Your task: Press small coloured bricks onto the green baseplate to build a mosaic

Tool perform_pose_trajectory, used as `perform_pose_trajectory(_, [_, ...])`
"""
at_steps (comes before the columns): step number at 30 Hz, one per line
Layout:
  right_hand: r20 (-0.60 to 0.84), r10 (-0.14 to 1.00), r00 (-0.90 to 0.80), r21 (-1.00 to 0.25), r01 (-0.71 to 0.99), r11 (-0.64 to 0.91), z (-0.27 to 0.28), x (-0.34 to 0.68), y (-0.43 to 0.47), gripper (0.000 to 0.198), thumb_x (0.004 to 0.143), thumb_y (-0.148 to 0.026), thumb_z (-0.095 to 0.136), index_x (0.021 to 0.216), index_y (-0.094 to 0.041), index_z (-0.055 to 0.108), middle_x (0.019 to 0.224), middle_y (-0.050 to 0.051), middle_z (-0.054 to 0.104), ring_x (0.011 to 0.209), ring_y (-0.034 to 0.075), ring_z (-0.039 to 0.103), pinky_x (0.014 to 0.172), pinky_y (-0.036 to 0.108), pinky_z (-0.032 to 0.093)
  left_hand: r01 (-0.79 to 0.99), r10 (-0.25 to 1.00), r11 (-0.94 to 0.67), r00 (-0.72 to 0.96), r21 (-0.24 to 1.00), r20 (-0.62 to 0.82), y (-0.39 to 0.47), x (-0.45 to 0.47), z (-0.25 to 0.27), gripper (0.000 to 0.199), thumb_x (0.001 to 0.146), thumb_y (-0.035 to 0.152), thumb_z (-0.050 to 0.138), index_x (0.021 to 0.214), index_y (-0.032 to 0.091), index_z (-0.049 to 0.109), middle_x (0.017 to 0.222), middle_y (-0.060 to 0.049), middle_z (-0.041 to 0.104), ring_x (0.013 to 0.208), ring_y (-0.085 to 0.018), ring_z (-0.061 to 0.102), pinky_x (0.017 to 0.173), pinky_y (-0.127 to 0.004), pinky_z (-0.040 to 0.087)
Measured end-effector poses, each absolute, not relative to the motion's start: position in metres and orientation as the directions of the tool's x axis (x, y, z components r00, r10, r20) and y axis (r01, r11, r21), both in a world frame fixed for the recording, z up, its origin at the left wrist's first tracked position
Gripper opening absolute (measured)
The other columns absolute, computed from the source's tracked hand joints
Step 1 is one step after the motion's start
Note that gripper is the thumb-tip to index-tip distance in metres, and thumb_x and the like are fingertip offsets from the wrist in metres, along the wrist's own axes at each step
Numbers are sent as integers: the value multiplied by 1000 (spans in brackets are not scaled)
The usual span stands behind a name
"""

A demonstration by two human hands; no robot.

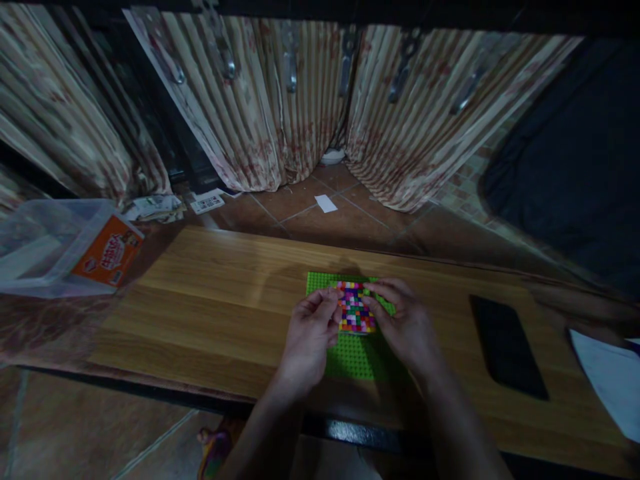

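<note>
A green studded baseplate (353,360) lies on the wooden tabletop. Over its upper part is a small rectangular panel of multicoloured toy bricks (356,310); whether it is raised off the studs or resting on them I cannot tell. My left hand (311,330) is closed, with thumb and fingers pinched at the panel's left edge. At the opposite edge, my right hand (407,323) curls its thumb and fingers against the panel's right side and upper right corner. My hands hide parts of the baseplate's left and right sides.
A black phone-like slab (509,347) lies right of the baseplate on the wooden table (210,300). Left of the table stands a clear plastic bin (50,260) with an orange label. White paper (607,373) is at the far right. Striped curtains (300,113) hang behind.
</note>
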State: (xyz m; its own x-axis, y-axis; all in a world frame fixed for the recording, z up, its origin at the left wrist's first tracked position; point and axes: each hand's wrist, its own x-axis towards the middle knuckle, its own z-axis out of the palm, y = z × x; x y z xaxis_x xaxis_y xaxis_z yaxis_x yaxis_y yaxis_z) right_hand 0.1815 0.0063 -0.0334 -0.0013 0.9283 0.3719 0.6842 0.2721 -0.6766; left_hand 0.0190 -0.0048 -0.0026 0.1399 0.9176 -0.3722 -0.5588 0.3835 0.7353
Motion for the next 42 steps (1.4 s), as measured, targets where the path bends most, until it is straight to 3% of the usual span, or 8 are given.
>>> perform_pose_trajectory(8, [412,910,33,-619,743,254,-37,176,9,21,87,-33,59,100,-22,71,107,8,63,100,23,62,90,40,51,-555,918,384,145,738,-369,-4,15,-2,20,77,31,67,80,14,57,57,7,43,39,0,22,36,-14,11])
perform_pose_trajectory(21, [241,940,241,-854,513,88,-42,176,12,31,87,-43,56,104,-21,70,107,8,67,91,21,64,77,36,51,-544,912,396,141,739,-385,-4,14,-4,22,77,33,68,85,14,59,57,7,43,39,0,24,37,-14,12])
perform_pose_trajectory(31, [163,952,258,-865,502,12,-44,170,17,34,85,-42,55,102,-18,72,106,10,70,93,23,65,80,35,50,-538,906,407,140,738,-398,-3,14,-3,23,75,33,70,81,14,58,57,7,45,39,0,24,37,-14,12])
perform_pose_trajectory(42, [78,943,323,-930,365,-48,-43,165,20,29,79,-39,60,93,-18,74,95,8,74,87,22,68,78,35,52,-535,909,403,140,743,-392,-2,13,0,22,74,31,70,82,14,58,57,7,44,40,0,24,37,-15,11])
